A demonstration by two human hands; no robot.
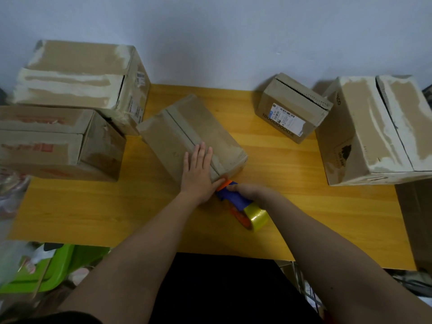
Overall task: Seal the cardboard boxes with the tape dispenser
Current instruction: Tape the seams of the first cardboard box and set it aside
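A closed cardboard box [187, 127] lies at an angle in the middle of the wooden table [315, 206], a strip of tape running along its centre seam. My left hand [198, 169] presses flat on the near end of its top, fingers straight. My right hand [250, 191] grips the blue and orange tape dispenser [233, 199] just off the box's near corner. The dispenser's orange front end touches the box's near face. Its yellowish tape roll [258, 218] points back toward me.
Two large boxes [77, 73] [53, 141] stand at the table's left. A small labelled box [292, 108] and a big box [378, 129] sit at the right. A wall runs behind the table. Green plastic items [53, 265] lie below the left front edge.
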